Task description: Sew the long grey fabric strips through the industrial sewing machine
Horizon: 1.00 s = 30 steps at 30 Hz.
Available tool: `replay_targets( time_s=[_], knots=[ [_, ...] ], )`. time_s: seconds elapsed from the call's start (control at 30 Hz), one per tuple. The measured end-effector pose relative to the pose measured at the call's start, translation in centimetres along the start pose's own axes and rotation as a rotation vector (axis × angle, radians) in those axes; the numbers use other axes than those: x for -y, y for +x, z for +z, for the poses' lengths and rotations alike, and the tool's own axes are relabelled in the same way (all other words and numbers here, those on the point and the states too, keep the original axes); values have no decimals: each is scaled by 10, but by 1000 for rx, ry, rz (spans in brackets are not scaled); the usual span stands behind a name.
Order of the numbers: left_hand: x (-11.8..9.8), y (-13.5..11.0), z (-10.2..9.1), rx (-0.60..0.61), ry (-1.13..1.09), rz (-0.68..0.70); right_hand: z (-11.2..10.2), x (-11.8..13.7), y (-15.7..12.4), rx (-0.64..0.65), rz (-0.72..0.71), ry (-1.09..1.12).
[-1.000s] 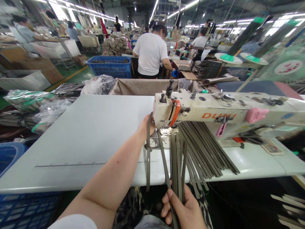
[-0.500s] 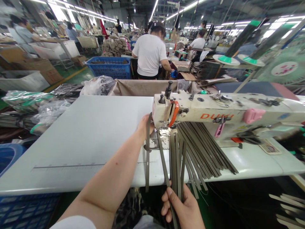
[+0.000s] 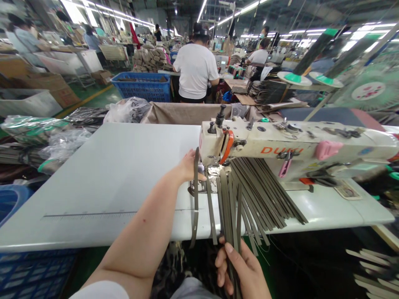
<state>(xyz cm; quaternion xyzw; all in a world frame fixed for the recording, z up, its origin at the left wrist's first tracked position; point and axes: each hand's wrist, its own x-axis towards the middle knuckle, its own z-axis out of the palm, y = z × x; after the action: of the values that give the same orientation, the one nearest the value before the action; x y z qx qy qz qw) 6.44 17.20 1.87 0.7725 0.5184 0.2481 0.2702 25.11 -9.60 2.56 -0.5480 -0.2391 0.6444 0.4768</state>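
Note:
My left hand [image 3: 188, 165] reaches to the needle end of a cream sewing machine [image 3: 280, 145] and pinches one grey-green strap [image 3: 195, 195] that hangs over the table's front edge. Below that edge, my right hand [image 3: 241, 270] is closed around the lower ends of a bundle of straps [image 3: 232, 207]; these run up to the presser foot. A fan of several more straps [image 3: 264, 195] lies under the machine arm to the right.
The white sewing table [image 3: 109, 174] spreads to the left. Blue crates [image 3: 143, 85] stand behind and at the lower left. Plastic-wrapped bundles [image 3: 46, 137] lie at the left. A person in a white shirt [image 3: 195, 68] works with their back to me. Thread cones [image 3: 311, 54] rise at the right.
My right hand has let a single strap go; it now hangs free over the edge. That hand has shifted slightly right and up on the bundle. My left hand has moved little.

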Motion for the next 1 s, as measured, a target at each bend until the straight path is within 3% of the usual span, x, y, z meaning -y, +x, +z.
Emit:
replay_targets(
  time_s=[0.17,0.37,0.7,0.83,1.0],
  knots=[
    [-4,2,-2,18,9,-13,-7,2,0,3,32,88],
    [-3,6,-4,68,106,63,-8,1,0,-20,81,126],
    [5,2,1,27,-42,85,-7,-3,-1,-51,110,103],
    [9,7,2,56,14,163,-7,-3,0,-57,114,93],
    [10,10,2,84,104,159,-7,-2,0,-35,112,101]
  ],
)
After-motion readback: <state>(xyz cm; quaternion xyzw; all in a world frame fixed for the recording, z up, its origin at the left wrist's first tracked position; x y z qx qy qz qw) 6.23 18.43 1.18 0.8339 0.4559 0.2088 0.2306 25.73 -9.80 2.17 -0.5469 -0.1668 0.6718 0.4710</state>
